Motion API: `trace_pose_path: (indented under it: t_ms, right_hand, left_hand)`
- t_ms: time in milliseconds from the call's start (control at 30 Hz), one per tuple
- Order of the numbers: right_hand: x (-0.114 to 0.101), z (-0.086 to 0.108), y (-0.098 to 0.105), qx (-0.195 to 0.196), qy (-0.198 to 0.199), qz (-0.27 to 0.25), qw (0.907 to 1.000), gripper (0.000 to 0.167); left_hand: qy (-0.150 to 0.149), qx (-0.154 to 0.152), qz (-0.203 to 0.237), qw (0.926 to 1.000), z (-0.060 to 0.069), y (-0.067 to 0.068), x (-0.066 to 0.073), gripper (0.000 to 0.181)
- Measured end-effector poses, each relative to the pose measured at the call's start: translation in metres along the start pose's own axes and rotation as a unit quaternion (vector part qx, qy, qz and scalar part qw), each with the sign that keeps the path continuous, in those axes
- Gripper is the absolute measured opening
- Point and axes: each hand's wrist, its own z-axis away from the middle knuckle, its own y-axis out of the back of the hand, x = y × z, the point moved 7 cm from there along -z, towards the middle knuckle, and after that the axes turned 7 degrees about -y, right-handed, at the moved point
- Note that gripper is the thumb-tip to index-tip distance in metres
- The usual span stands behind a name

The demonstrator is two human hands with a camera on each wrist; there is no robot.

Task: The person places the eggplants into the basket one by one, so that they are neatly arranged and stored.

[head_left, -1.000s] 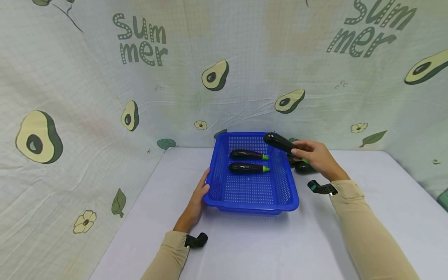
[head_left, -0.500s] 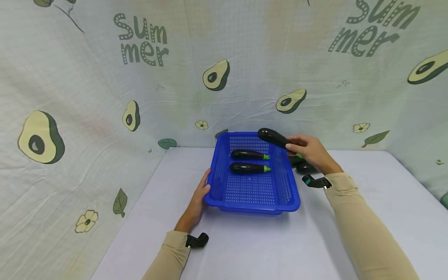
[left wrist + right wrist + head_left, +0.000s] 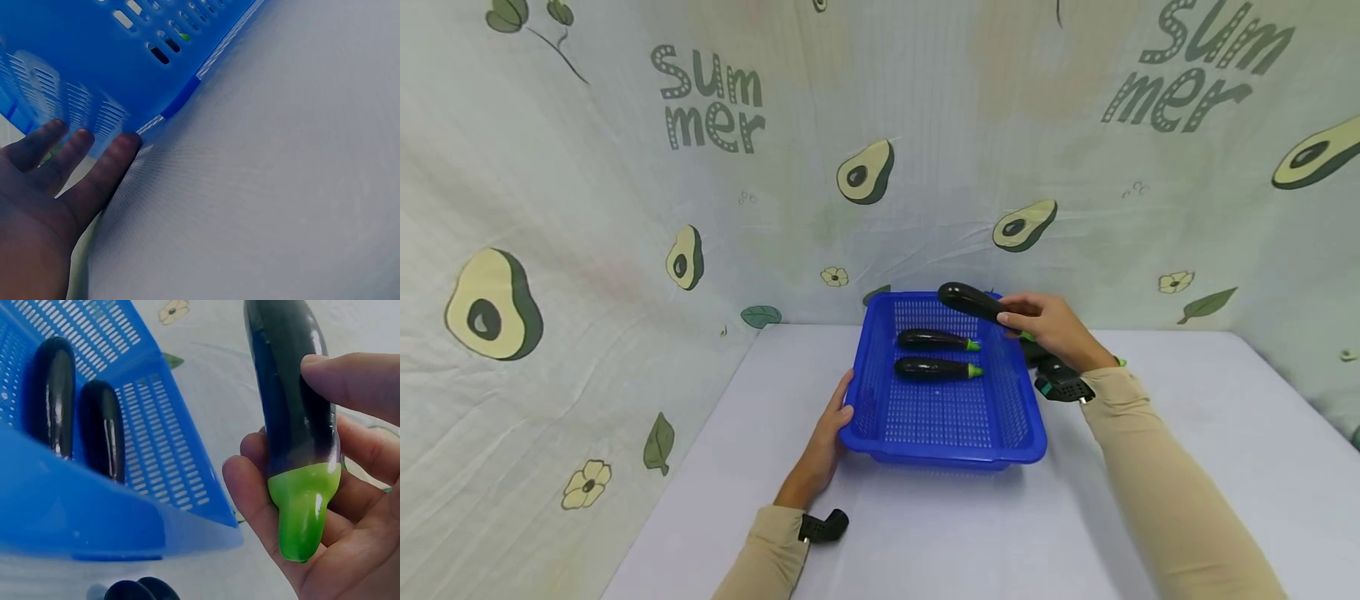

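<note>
In the head view a blue basket [image 3: 936,455] holds two dark eggplants [image 3: 928,339] [image 3: 931,369] lying side by side. My left hand [image 3: 820,450] touches the basket's left side, its fingers extended along the outer wall [image 3: 81,69] in the left wrist view. My right hand [image 3: 1054,332] pinches a third eggplant [image 3: 967,301] near its green stem end, thumb on one side and fingers on the other. This eggplant hangs above the basket's back right part, its rounded end pointing left. The right wrist view shows the grip on the eggplant [image 3: 290,400] closely.
More eggplants [image 3: 1034,353] lie on the white table [image 3: 925,533] just right of the basket, partly hidden by my right hand and wrist. A patterned cloth [image 3: 775,250] hangs behind the table and along its left side.
My right hand has moved left with the eggplant, bringing it further over the basket. My left hand keeps its place on the basket. The whole head view has shifted slightly.
</note>
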Motion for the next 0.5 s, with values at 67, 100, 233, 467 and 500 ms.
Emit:
trace_pose_path:
  t_ms: [67,100,233,467,500]
  right_hand:
    - [0.0,-0.001,-0.001,-0.001,-0.008,0.016,0.9998,0.055]
    - [-0.001,-0.002,-0.001,-0.002,-0.01,0.022,0.9997,0.055]
    - [-0.006,-0.007,-0.001,-0.003,-0.003,0.052,0.9987,0.055]
    - [-0.007,-0.015,-0.006,-0.021,-0.007,0.065,0.9977,0.054]
    - [-0.007,-0.016,-0.007,-0.021,-0.01,0.063,0.9977,0.054]
  left_hand:
    - [-0.001,-0.003,0.0,1.0,0.001,-0.001,0.0,0.06]
    - [-0.003,-0.005,-0.002,1.0,0.001,-0.001,0.0,0.06]
    - [-0.011,0.001,-0.006,0.9999,-0.001,0.0,0.003,0.059]
    - [-0.006,0.002,-0.005,1.0,0.001,0.0,0.003,0.059]
    - [-0.006,0.002,-0.005,1.0,0.001,0.0,0.003,0.059]
